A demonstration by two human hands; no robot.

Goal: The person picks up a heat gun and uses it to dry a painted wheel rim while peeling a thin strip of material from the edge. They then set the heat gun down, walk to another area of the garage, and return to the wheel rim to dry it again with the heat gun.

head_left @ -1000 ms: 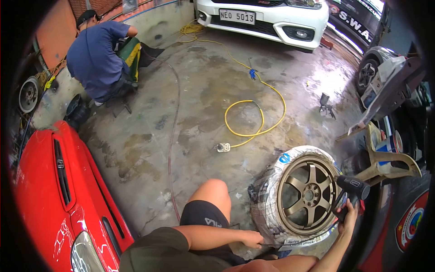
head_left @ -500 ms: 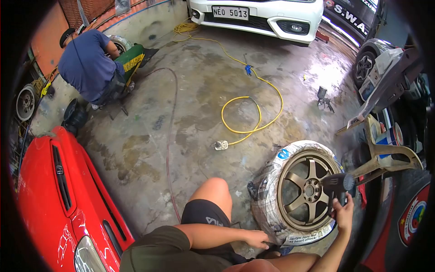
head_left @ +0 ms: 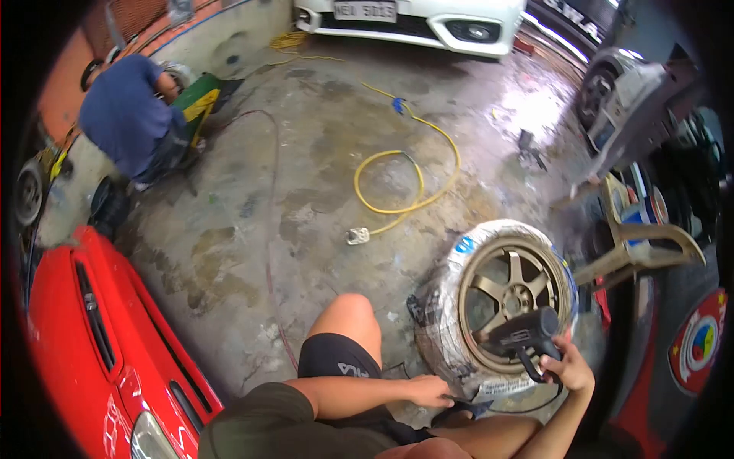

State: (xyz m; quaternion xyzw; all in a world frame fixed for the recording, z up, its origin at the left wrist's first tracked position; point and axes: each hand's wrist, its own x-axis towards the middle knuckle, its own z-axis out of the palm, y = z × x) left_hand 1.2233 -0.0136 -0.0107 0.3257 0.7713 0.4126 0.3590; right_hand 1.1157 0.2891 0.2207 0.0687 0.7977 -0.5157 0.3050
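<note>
My right hand (head_left: 567, 366) is closed round the handle of a black dryer-like tool (head_left: 523, 333), whose barrel lies across the lower part of a bronze wheel rim (head_left: 491, 293). Paper and plastic wrap (head_left: 440, 336) covers the tyre around the rim, and the wheel leans back on the floor. Near the wrap's lower left edge is my left hand (head_left: 432, 391), fingers curled down; what they hold, if anything, is hidden. A dark cord runs below the wheel between my hands.
A yellow cable (head_left: 457, 164) and a thin hose (head_left: 271, 229) cross the floor. A red bumper (head_left: 69, 321) lies left, a white car (head_left: 428, 23) stands ahead, a plastic chair (head_left: 650, 239) is right. A person (head_left: 126, 115) crouches upper left. A spray gun (head_left: 529, 151) is on the floor.
My right hand has turned the black tool, so its barrel now points left across the rim's lower part. The whole view has shifted slightly; my left hand stays near the wheel's lower left.
</note>
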